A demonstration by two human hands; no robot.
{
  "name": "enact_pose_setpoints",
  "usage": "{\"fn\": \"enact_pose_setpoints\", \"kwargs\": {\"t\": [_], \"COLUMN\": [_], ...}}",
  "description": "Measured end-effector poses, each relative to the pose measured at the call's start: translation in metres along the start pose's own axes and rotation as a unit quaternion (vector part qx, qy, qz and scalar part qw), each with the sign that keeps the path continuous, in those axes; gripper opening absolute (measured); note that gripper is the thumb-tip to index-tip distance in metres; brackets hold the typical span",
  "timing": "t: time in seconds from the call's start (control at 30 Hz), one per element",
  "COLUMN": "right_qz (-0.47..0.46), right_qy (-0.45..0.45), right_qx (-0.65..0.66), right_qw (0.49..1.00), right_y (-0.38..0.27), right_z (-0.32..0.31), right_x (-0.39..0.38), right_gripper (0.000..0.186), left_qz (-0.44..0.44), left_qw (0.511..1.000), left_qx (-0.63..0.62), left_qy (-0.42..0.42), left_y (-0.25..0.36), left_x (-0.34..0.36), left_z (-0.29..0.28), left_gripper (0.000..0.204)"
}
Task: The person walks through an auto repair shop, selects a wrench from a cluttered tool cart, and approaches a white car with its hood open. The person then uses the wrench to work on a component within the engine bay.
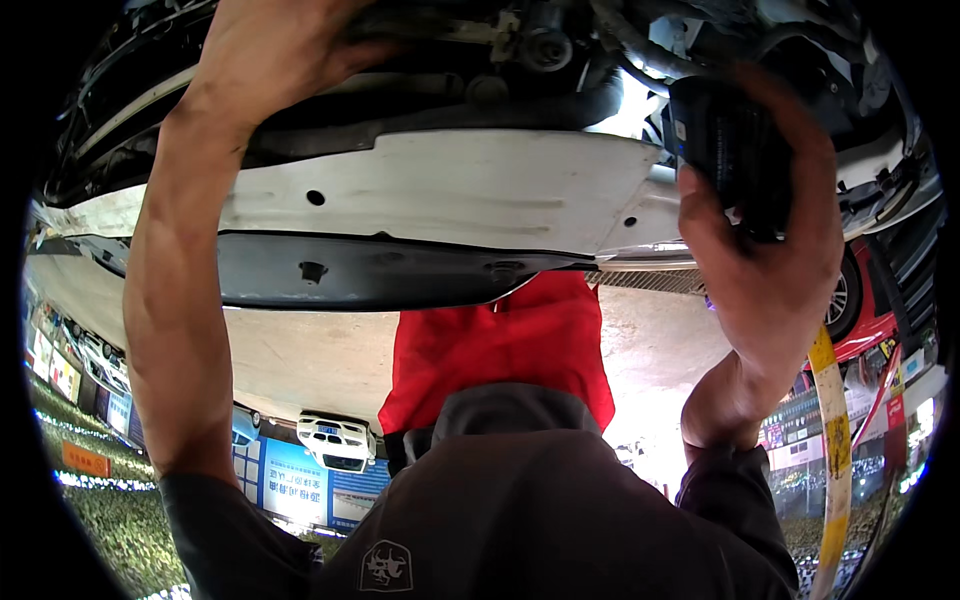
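Note:
My left hand (285,45) reaches up among dark car parts at the upper left. The top edge cuts it off, and its fingers are blurred and in shadow. At the upper right, my right hand (770,240) is wrapped round a black boxy device (725,135), with the thumb on its near side. The far end of the device is hidden among hoses. Between my hands runs a white metal panel (430,185) with round holes. A black plastic trim piece (370,270) lies along its lower edge.
A round dark fitting (547,48) and hoses (650,50) crowd the top, near a bright light (632,105). Red cloth (500,345) shows below the panel. A yellow-and-white post (832,450) and a red car (868,305) stand right; a white car (337,440) is farther off.

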State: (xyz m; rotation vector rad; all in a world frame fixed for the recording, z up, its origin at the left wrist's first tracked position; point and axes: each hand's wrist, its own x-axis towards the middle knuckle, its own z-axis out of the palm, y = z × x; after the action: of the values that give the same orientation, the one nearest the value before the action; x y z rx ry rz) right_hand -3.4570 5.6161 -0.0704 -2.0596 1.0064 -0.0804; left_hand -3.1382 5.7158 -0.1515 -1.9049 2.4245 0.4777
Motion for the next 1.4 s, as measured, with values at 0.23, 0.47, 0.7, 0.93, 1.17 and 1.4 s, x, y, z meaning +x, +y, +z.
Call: {"fn": "enact_pose_setpoints", "kwargs": {"t": [0.23,0.47,0.7,0.93,1.17,1.4], "right_qz": [-0.124,-0.11,-0.098,-0.097,-0.094,-0.104], "right_qy": [0.007,-0.004,0.026,0.024,0.048,0.042], "right_qx": [-0.013,-0.086,-0.082,-0.094,-0.065,-0.098], "right_qw": [0.992,0.99,0.991,0.991,0.992,0.989], "right_y": [-0.017,-0.043,-0.05,-0.046,-0.037,-0.032], "right_z": [0.0,0.004,0.002,-0.01,-0.009,-0.014], "right_x": [0.012,0.026,0.031,0.022,0.015,0.014], "right_gripper": [0.069,0.077,0.078,0.078,0.081,0.08], "left_qz": [0.033,0.003,0.007,-0.007,-0.002,0.002], "left_qw": [0.999,1.0,0.999,0.999,0.999,0.999], "left_qx": [0.023,0.008,0.028,0.003,-0.013,-0.025], "left_qy": [0.02,0.004,-0.026,0.034,0.052,0.045], "left_y": [-0.002,-0.007,-0.012,-0.011,-0.012,-0.011], "left_x": [-0.002,-0.006,-0.003,-0.004,-0.004,-0.003], "left_z": [-0.001,0.003,-0.001,0.011,0.015,0.015], "left_gripper": [0.039,0.039,0.043,0.041,0.043,0.044]}}
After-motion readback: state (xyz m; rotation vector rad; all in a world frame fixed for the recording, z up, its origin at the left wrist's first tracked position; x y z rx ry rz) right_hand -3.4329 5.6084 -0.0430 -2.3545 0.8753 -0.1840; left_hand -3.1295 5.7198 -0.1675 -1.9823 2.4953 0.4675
